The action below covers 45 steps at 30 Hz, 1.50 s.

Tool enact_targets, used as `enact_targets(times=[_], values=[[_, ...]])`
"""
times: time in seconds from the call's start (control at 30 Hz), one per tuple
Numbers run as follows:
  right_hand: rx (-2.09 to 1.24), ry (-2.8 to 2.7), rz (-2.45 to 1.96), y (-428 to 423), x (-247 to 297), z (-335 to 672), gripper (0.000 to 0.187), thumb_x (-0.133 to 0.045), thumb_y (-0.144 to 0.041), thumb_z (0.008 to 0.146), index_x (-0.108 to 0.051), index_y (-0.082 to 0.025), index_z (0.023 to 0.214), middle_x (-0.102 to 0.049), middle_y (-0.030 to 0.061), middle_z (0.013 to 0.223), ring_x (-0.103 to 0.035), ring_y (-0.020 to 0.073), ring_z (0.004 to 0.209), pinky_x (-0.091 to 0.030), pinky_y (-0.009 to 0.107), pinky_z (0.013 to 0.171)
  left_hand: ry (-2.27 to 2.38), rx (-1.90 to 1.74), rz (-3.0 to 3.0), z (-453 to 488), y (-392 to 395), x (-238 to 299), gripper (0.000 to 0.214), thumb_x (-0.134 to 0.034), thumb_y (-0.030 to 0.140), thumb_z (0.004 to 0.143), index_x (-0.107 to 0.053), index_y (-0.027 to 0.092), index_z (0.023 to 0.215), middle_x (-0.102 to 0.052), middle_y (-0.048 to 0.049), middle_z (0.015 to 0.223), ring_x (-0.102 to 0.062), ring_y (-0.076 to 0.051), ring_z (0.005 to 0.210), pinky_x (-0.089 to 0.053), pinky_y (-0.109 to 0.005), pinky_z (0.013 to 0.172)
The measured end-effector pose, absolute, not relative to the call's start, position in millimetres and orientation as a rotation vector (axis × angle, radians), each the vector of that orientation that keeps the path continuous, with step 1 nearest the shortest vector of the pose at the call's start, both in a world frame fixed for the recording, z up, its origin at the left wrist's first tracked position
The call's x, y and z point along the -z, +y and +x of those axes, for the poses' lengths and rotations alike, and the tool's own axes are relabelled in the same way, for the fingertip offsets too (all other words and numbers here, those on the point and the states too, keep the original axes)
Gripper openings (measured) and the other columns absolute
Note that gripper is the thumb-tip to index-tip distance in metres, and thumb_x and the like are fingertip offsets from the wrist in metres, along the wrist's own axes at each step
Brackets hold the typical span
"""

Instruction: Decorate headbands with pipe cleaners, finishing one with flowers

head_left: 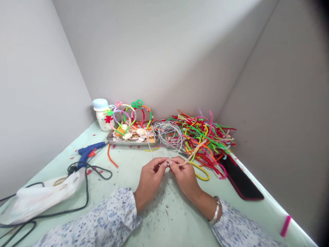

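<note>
My left hand (152,175) is closed in a pinch, with a thin strand of grey wire (149,145) running down behind its fingers from the coil. What sits right at the fingertips is too small to make out clearly. Touching it, my right hand (185,176) pinches a pale pink pipe cleaner (196,150), whose free length slants up to the right. Just beyond both hands lies the coil of grey wire (171,133). A big heap of coloured pipe cleaners (205,132) spreads to its right, and a yellow pipe cleaner (203,176) curves beside my right hand.
At the back, a metal tray (133,143) holds shells and several pipe-cleaner headbands (125,113). A white jar with a blue lid (101,115) stands to its left. A blue glue gun (87,152), its cord and a plastic bag (48,195) lie left; a black strip (240,178) lies right.
</note>
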State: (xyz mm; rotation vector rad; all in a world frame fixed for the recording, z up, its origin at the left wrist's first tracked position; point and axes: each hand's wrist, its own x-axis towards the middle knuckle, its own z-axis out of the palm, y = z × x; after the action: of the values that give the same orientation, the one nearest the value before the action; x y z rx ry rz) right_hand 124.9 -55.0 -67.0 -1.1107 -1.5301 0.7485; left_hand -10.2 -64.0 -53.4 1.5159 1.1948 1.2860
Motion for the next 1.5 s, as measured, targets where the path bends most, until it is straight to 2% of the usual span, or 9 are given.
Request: enact_targets(times=[0.1,0.27,0.6,1.07,1.5], values=[[-0.775,-1.523,-1.128,-55.0,66.5,124.2,0.02,-0.052,-0.032,0.086,-0.062,-0.017,0.077,-0.06,0.0014,0.069,-0.053,0.0147,0.061,-0.041,0.025,0.056,1.194,-1.271,1.482,-10.1,-63.7,53.5,0.025,-0.056,0.033,0.083,-0.069,0.018,0.098,-0.071,-0.0035,0.085,-0.058,-0.013,0.063,-0.047,-0.022,0.057],[-0.872,-1.463,-1.148,-57.8,64.6,122.3,0.021,-0.053,-0.036,0.086,-0.061,-0.018,0.078,-0.054,-0.002,0.059,-0.048,0.0129,0.053,-0.037,0.023,0.05,1.186,-1.269,1.462,-9.8,-63.5,53.1,0.026,-0.057,0.033,0.081,-0.07,0.019,0.098,-0.071,-0.0035,0.085,-0.059,-0.013,0.062,-0.048,-0.022,0.055],[-0.936,-1.401,-1.124,-56.6,61.8,120.5,0.017,-0.056,-0.033,0.084,-0.062,-0.018,0.079,-0.062,0.0007,0.066,-0.055,0.0146,0.058,-0.041,0.024,0.054,1.138,-1.281,1.441,-9.5,-61.1,53.5,0.025,-0.059,0.031,0.08,-0.07,0.018,0.099,-0.072,-0.004,0.089,-0.057,-0.011,0.06,-0.049,-0.021,0.056],[-0.85,-1.459,-1.136,-57.3,59.2,120.8,0.016,-0.057,-0.03,0.083,-0.063,-0.017,0.077,-0.06,-0.0008,0.064,-0.052,0.0126,0.055,-0.039,0.023,0.051,1.091,-1.296,1.365,-9.6,-58.9,55.2,0.022,-0.06,0.03,0.08,-0.068,0.015,0.094,-0.069,-0.0017,0.079,-0.054,-0.009,0.053,-0.044,-0.02,0.051],[-0.882,-1.412,-1.17,-58.0,59.9,119.5,0.019,-0.057,-0.033,0.083,-0.066,-0.017,0.08,-0.066,0.0018,0.071,-0.058,0.0142,0.061,-0.044,0.023,0.057,1.149,-1.292,1.352,-10.9,-58.3,54.5,0.024,-0.059,0.031,0.08,-0.068,0.014,0.095,-0.064,0.0013,0.062,-0.051,-0.01,0.048,-0.039,-0.02,0.048]])
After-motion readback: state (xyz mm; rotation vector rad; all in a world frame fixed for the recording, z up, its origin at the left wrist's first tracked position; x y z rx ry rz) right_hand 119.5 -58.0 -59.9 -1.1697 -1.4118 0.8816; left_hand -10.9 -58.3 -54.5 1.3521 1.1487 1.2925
